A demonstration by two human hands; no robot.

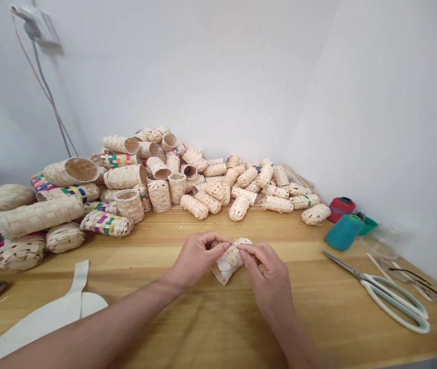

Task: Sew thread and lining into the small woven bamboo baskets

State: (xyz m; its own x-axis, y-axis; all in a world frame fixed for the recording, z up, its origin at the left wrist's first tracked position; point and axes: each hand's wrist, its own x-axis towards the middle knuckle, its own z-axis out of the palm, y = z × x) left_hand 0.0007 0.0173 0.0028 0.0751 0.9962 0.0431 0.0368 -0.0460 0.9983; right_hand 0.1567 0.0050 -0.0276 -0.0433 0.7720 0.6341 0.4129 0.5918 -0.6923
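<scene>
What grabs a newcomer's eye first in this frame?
The big heap of woven baskets piled at the back of the wooden table, against the wall. Next, at centre front, the left hand and right hand pinch one small woven basket between them. White-handled scissors and a teal thread spool lie to the right.

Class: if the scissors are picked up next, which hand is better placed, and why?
Probably the right hand: the scissors lie on its side of the table, nothing between. The left hand would have to cross the small woven basket both hands hold.
</scene>
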